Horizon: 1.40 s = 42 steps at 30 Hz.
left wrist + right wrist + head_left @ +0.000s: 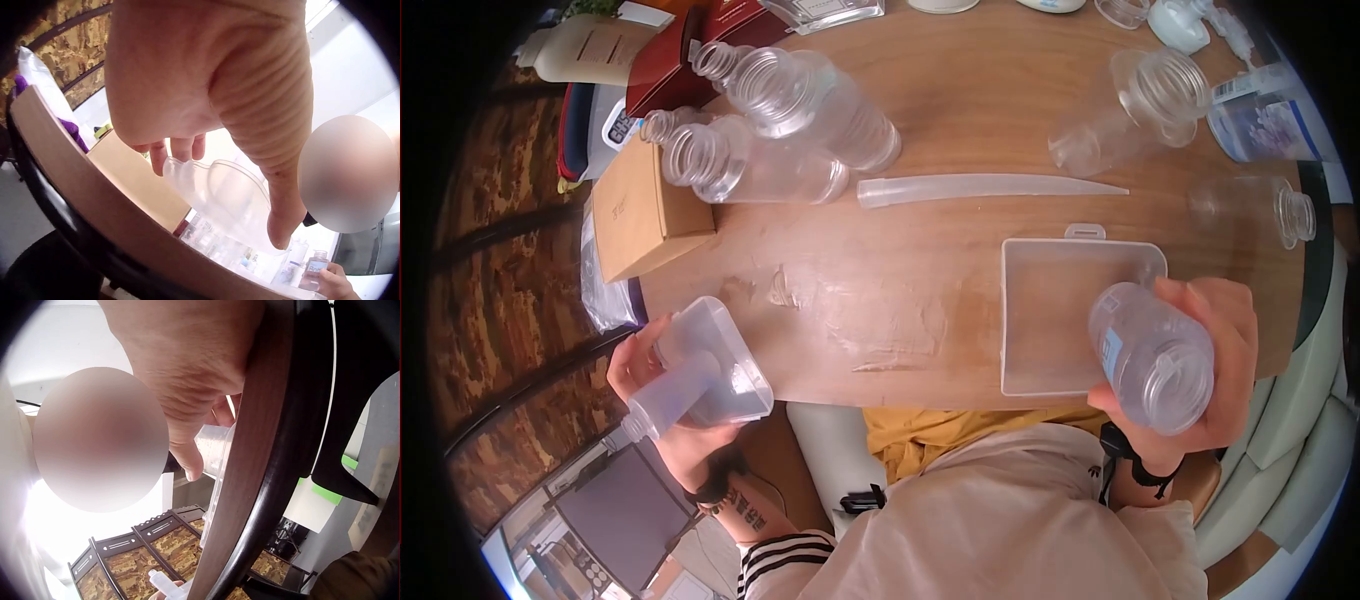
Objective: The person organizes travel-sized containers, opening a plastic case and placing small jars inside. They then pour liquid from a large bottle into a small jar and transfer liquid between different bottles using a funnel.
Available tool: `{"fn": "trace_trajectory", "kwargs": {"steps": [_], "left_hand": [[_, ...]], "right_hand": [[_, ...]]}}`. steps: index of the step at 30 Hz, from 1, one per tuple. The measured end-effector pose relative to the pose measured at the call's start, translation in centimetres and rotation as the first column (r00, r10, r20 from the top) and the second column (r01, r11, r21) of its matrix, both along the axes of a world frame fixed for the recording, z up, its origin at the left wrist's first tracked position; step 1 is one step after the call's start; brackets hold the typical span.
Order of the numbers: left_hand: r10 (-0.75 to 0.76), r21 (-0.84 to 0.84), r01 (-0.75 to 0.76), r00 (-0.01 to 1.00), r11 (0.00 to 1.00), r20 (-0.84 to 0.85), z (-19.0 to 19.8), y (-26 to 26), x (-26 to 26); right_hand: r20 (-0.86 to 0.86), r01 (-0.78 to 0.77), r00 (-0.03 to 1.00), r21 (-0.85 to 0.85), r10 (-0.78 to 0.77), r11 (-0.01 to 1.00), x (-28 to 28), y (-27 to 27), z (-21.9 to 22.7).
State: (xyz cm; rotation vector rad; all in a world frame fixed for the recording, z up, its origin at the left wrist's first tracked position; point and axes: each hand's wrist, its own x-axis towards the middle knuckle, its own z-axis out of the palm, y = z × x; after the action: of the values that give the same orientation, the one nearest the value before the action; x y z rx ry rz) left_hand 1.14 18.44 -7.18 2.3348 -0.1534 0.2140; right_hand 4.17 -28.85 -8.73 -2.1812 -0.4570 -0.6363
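Note:
My left hand grips a translucent plastic box tilted at the table's left front edge. A small bottle with a narrow threaded neck pokes out of the box's open side. On the right, my right hand holds a see-through bottle with a blue label, its mouth tipped towards me. Fingers wrap its far side and the thumb its near side. Beneath it lies a shallow translucent lid with a tab on its far edge. In the right wrist view the bottle is partly hidden by the hand.
Several see-through bottles lie at the back left, beside a cardboard box. A long tapered plastic strip crosses the middle. More empty bottles lie at the back right, near a blue-and-white pack. Crumpled film sits centrally.

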Motion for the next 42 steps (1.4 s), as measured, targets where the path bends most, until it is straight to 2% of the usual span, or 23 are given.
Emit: {"fn": "trace_trajectory", "kwargs": {"steps": [2,4,8,9,10,12,13,14,16,17,19,20,21,22,24,26,30,34,40,42], "left_hand": [[0.017,-0.02,-0.018,1.0,1.0,-0.013,-0.3,-1.2,0.1],[-0.064,-0.08,0.062,0.998,0.995,-0.011,-0.4,-2.4,0.3],[-0.101,-0.142,0.098,0.995,0.985,-0.015,-0.7,-6.0,0.9],[-0.212,-0.109,0.21,0.977,0.972,-0.015,-0.9,-6.0,1.3],[-0.205,-0.113,0.202,0.979,0.973,-0.012,-0.9,-6.6,1.6],[-0.308,-0.034,0.307,0.95,0.951,-0.04,-0.9,-8.7,2.1],[-0.314,-0.006,0.315,0.948,0.949,-0.04,-1.1,-9.3,2.3],[-0.307,-0.01,0.307,0.951,0.952,-0.036,-1.1,-10.2,2.5],[-0.349,-0.128,0.341,0.936,0.931,-0.05,-0.8,-11.9,2.9],[-0.363,-0.089,0.358,0.931,0.93,-0.048,-0.5,-12.4,3.1],[-0.337,-0.12,0.327,0.938,0.937,-0.075,-0.6,-13.0,3.0],[-0.319,-0.145,0.303,0.942,0.942,-0.106,-0.6,-13.2,3.0],[-0.337,-0.139,0.324,0.938,0.936,-0.081,-0.9,-13.2,3.2],[-0.334,-0.141,0.321,0.94,0.936,-0.072,-0.8,-13.4,3.3],[-0.355,-0.074,0.351,0.933,0.934,-0.06,-0.6,-13.7,3.8],[-0.352,-0.083,0.35,0.936,0.933,-0.022,-0.4,-14.1,4.1],[-0.395,0.02,0.395,0.919,0.919,-0.001,0.2,-14.7,5.0],[-0.409,0.008,0.409,0.913,0.913,-0.002,0.2,-14.8,5.2],[-0.411,-0.002,0.411,0.911,0.911,0.008,0.3,-14.8,5.1],[-0.408,-0.017,0.408,0.913,0.913,0.011,0.3,-15.1,4.9]], "right_hand": [[-0.008,0.013,1.0,0.005,-0.013,1.0,-0.1,0.2,-0.1],[-0.016,0.022,1.0,0.011,-0.022,1.0,-0.1,0.3,-0.3],[0.011,0.016,1.0,-0.001,-0.016,1.0,0.0,0.2,-0.2],[0.016,0.011,1.0,-0.004,-0.011,1.0,0.1,0.2,-0.2],[0.018,0.003,1.0,-0.008,-0.003,1.0,0.1,0.2,-0.1],[0.016,0.008,1.0,0.0,-0.008,1.0,0.1,0.3,-0.1],[0.018,0.0,1.0,-0.005,0.0,1.0,0.0,0.3,-0.1],[0.001,0.02,1.0,-0.013,-0.02,1.0,0.0,0.2,-0.1],[-0.016,0.028,0.999,-0.026,-0.029,0.999,0.0,0.4,0.1],[0.005,0.024,1.0,0.01,-0.024,1.0,0.2,0.7,0.3],[0.029,0.014,0.999,0.038,-0.015,0.999,0.3,1.1,0.4],[0.005,0.023,1.0,0.107,-0.023,0.994,0.1,1.2,0.3],[-0.021,0.034,0.999,0.176,-0.031,0.984,0.0,1.2,0.1],[-0.013,0.029,1.0,0.172,-0.027,0.985,0.0,1.3,0.0],[-0.031,0.019,0.999,0.263,-0.011,0.965,0.0,1.3,-0.2],[-0.028,0.007,1.0,0.274,0.0,0.962,0.1,1.4,-0.2],[-0.04,0.016,0.999,0.245,-0.006,0.969,0.1,0.9,-0.2],[-0.054,0.035,0.998,0.282,-0.02,0.959,0.0,1.2,0.0],[-0.043,0.041,0.999,0.227,-0.032,0.973,0.0,1.2,0.2],[-0.088,0.04,0.996,0.251,-0.018,0.967,-0.2,1.2,0.1]]}}
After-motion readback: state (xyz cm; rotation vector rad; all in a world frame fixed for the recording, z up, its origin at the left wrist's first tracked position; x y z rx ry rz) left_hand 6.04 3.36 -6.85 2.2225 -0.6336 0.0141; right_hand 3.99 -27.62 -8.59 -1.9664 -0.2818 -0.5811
